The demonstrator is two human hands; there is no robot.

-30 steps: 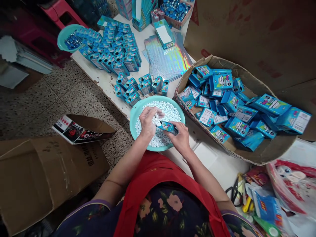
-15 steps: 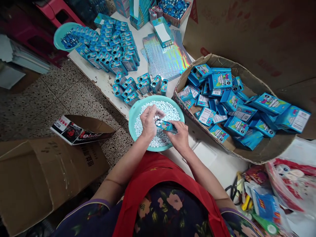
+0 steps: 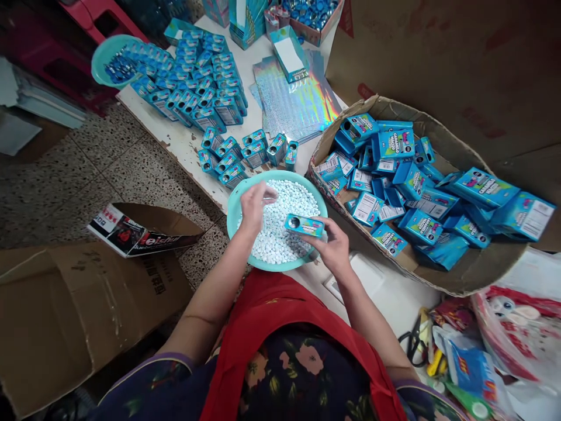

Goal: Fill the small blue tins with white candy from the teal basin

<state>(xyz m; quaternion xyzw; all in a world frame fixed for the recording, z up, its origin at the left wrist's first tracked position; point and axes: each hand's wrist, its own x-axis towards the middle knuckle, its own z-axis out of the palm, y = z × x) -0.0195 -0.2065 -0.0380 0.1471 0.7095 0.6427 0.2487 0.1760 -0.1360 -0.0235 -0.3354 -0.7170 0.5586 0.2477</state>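
Observation:
My right hand point(image 3: 335, 248) grips a small blue candy box point(image 3: 305, 226), tilted so that the round hole in its end shows. The box is over the right side of a turquoise basin point(image 3: 234, 217). White candies point(image 3: 291, 193), small and rounded, fill much of the basin. My left hand point(image 3: 255, 206) is over the basin's left side, apart from the box, its fingers loosely bent and apart with no candy visible in them. Just beyond the basin stand several blue boxes point(image 3: 254, 149) with their round holes facing up.
To the right, a large cardboard carton point(image 3: 438, 280) holds many loose blue boxes. Rows of upright boxes point(image 3: 205, 82) stand at the far left of the white table point(image 3: 166, 137). Shiny holographic sheets point(image 3: 289, 105) lie behind. Scissors point(image 3: 416, 339) and plastic bags are at lower right.
My left hand has moved away from the box, leftward, and the candies at its fingers are gone. My right hand has shifted slightly right with the box, turning its hole into view.

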